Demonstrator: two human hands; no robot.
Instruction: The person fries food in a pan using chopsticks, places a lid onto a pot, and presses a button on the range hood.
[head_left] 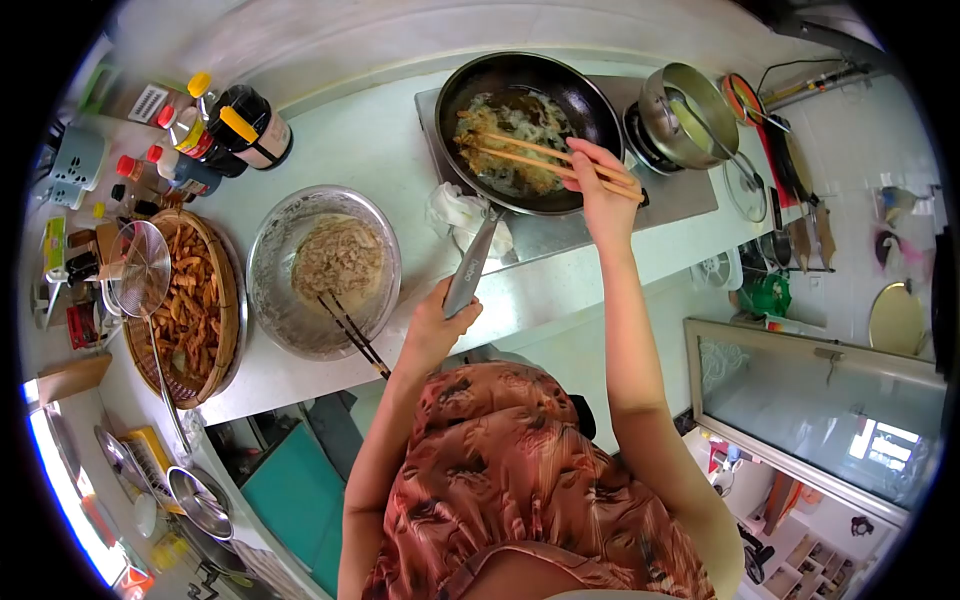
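Note:
My left hand (437,325) is wrapped round the grey handle (473,262) of a black frying pan (592,112) on the stove. In my right hand (603,193) is a pair of wooden chopsticks (540,155), their tips among frying food (500,140) in bubbling oil. A white cloth (480,218) lies beside the pan handle. Left of the pan, a steel bowl (262,290) holds a pale battered mixture (338,258), with dark chopsticks (352,335) leaning in it.
A wicker basket (232,330) of browned fried pieces stands at the left, a wire skimmer (143,270) across it. Bottles (190,140) line the back left. A steel pot (690,115) with a ladle sits right of the pan, near a glass lid (744,190).

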